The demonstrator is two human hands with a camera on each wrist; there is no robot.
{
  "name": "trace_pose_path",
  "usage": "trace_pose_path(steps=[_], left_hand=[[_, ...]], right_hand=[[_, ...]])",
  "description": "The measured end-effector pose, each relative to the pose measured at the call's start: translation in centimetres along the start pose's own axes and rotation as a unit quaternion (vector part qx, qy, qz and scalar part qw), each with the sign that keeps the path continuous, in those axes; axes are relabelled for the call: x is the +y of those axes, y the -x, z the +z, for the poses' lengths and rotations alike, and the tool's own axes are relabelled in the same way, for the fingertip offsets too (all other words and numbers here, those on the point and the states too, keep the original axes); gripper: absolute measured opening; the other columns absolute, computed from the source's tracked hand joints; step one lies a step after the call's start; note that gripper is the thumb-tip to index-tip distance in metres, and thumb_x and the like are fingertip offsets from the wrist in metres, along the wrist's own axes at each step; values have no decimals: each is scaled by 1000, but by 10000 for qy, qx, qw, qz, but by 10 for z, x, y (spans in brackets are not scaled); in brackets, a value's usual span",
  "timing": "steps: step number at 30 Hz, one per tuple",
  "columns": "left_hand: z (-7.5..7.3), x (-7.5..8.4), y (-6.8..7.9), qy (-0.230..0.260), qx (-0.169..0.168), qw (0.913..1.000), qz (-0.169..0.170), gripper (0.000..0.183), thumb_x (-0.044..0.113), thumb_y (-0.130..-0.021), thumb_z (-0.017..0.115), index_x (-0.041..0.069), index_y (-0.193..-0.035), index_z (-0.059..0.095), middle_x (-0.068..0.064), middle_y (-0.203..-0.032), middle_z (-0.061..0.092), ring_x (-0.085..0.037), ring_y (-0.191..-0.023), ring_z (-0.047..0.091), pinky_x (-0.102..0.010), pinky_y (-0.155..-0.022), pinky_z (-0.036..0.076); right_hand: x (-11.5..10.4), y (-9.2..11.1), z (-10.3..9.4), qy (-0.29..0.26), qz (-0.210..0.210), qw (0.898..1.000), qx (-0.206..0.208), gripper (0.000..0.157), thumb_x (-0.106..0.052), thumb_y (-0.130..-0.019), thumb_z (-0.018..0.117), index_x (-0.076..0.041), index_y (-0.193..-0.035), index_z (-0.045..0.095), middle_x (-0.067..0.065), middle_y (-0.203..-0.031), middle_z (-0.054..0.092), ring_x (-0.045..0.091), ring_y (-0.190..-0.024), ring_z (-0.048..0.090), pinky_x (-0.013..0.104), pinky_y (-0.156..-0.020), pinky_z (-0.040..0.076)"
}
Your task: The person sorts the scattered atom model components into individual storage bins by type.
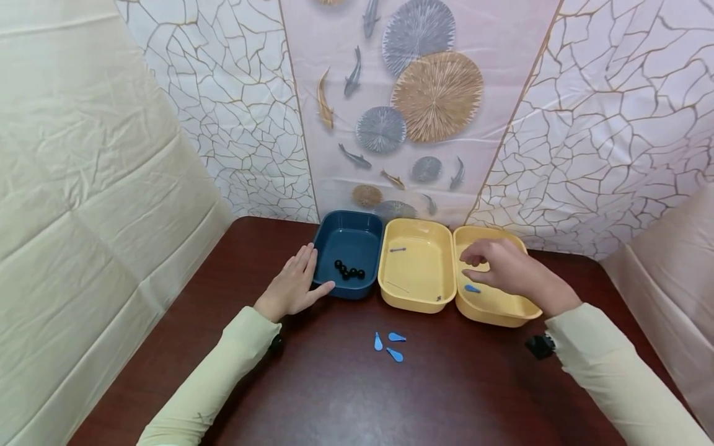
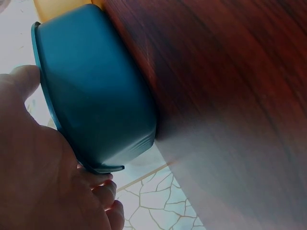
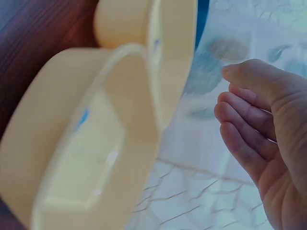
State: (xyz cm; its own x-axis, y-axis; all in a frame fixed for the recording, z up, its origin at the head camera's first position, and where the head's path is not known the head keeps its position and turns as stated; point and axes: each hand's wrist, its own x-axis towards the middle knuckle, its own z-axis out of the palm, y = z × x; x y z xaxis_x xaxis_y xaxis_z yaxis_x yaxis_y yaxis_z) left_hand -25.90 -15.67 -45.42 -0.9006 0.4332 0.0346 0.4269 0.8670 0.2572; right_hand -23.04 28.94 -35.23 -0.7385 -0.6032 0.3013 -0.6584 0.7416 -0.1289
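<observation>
My left hand [image 1: 290, 284] rests with straight fingers against the left rim of the dark blue tray [image 1: 348, 295]; its thumb touches the front rim. Several round black beads [image 1: 352, 272] lie inside that tray. Above the right yellow tray [image 1: 493, 317] is my right hand [image 1: 499, 265], fingers loosely bent and holding nothing. One blue teardrop-shaped piece [image 1: 472, 288] lies in this tray below the thumb. The right wrist view shows the hand [image 3: 261, 115] apart from the tray, with a gap between thumb and fingers.
Between these trays stands another yellow tray [image 1: 415, 305] with a small purple bar [image 1: 398, 249], a thin stick [image 1: 398, 287] and a tiny dark piece [image 1: 439, 298]. Three more blue teardrop pieces [image 1: 395, 355] lie on the brown table [image 1: 334, 390]. A patterned cloth [image 1: 385, 179] hangs behind.
</observation>
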Motion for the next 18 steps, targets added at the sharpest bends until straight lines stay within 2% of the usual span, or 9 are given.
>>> trace_pose_path(steps=[7, 18], left_hand=[[-2, 1, 0, -32, -3, 10000, -48, 96, 63, -106, 45, -6, -166, 18, -23, -177, 13, -41, -165, 15, -56, -133, 18], [-2, 2, 1, -60, -21, 10000, -45, 96, 63, -106, 45, -5, -167, 16, -23, -177, 12, -41, -165, 15, -56, -133, 19]], right_hand=[[-30, -16, -6, -84, -247, 9996, -118, 19, -10, -84, 86, -5, -101, 79, 5, -93, 78, 18, -83, 74, 37, -74, 63], [-68, -23, 10, -551, -608, 9943, -678, 20, -8, -86, 86, -6, -104, 81, 4, -101, 79, 18, -91, 75, 34, -78, 64]])
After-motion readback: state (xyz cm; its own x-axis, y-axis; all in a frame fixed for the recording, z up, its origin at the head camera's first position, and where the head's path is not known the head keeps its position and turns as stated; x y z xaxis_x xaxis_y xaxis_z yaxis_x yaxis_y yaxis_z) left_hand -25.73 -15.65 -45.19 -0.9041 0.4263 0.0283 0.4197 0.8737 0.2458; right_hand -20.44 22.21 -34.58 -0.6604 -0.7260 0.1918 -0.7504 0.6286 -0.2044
